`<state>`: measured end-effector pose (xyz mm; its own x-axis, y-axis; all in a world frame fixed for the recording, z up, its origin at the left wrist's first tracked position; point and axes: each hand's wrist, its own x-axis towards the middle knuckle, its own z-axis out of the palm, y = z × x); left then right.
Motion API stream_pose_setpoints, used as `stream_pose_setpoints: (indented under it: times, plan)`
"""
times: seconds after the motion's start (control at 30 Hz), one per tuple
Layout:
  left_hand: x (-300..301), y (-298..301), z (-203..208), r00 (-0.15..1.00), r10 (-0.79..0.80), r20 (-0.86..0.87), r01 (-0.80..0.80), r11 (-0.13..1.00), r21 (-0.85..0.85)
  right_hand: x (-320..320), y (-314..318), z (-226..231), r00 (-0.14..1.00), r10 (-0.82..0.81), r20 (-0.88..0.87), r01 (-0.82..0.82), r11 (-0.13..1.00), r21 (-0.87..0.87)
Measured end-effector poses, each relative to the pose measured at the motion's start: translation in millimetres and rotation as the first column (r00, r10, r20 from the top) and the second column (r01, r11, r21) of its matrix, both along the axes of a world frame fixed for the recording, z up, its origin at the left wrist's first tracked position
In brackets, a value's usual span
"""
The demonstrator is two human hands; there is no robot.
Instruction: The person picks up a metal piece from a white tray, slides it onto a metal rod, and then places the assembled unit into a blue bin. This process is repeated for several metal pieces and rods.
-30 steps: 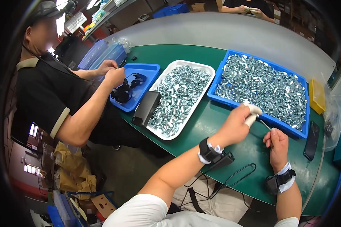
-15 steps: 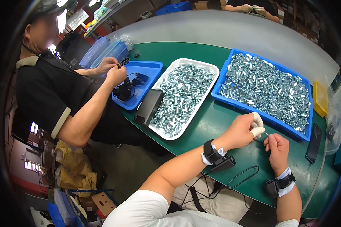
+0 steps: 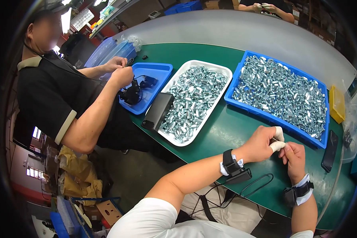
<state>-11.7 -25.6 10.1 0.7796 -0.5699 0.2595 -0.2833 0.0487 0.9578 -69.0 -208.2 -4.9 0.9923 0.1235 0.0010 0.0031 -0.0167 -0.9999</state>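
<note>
My left hand [image 3: 261,143] is closed, with white finger cots on its thumb and forefinger, which pinch something too small and covered to make out. Against these fingertips my right hand [image 3: 294,158] is pinched shut. The thin metal rod seen in its fingers earlier is now mostly hidden where the hands meet. Both hands are over the green table [image 3: 216,133], just in front of a blue tray [image 3: 261,112] full of small shiny metal sleeves [image 3: 279,95]. Left of that, a white tray [image 3: 204,129] holds more of the same pieces.
A black box [image 3: 158,112] leans on the white tray's edge. Right lie a dark phone [image 3: 330,150] and a yellow bin [image 3: 336,104]. A black cable [image 3: 261,184] loops below my left wrist. At left, a co-worker [image 3: 47,87] handles a cable by a blue tray [image 3: 152,97].
My hands have come together, and the thin rod that showed between them is now covered. My left hand has shifted right. The co-worker's hands have moved slightly.
</note>
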Motion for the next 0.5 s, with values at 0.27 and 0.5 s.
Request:
stream_pose_setpoints:
  times: [0.27, 0.5]
  plan:
    - [0.1, 0.4, 7.7, 0.993, 0.08, 0.085, -0.076, 0.996, -0.05, 0.6, 3.4, -0.2, 0.996, -0.088, -0.026, 0.089, 0.995, 0.053]
    - [9.6, 15.5, 1.2, 0.95, 0.311, 0.0, -0.305, 0.93, 0.206, 1.6, 9.0, -3.2, 0.996, -0.073, 0.041, 0.075, 0.996, -0.047]
